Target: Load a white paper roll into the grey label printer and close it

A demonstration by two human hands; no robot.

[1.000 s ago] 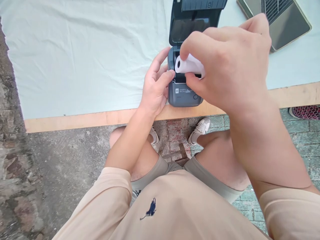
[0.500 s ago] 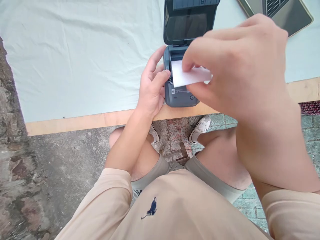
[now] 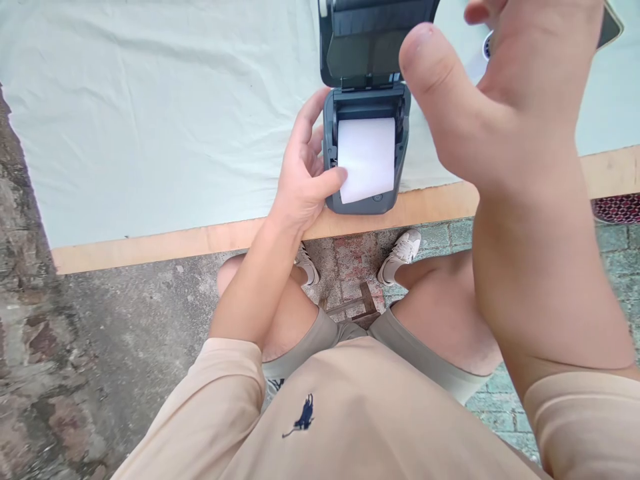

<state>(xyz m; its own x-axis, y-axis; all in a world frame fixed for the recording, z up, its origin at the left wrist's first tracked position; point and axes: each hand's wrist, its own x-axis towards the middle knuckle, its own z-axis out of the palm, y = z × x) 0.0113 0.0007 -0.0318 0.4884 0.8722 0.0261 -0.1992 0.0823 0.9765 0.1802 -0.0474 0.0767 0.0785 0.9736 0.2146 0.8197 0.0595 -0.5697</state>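
Observation:
A dark grey label printer (image 3: 403, 133) stands at the table's front edge with its lid (image 3: 373, 53) flipped up. White paper (image 3: 367, 157) lies in its bay and hangs over the front, covering part of the printed panel. My left hand (image 3: 307, 163) grips the printer's left side, fingers along the edge, with the thumb on the paper's left margin. Raised at the right of the lid, my right hand (image 3: 515, 100) holds nothing; its thumb is spread from the fingers, which run partly out of view at the top.
A white cloth (image 3: 175, 120) covers the table, whose bare wooden edge (image 3: 150, 251) faces me. Behind my right hand are a white object with a dark round end (image 3: 487, 47) and a corner of a laptop (image 3: 610, 27). Below the table is a wooden stool part (image 3: 369, 300).
My right hand has let go of the paper and moved up and right, its fingers opening. The paper now lies flatter over the printer's front. My left thumb has shifted down onto the paper.

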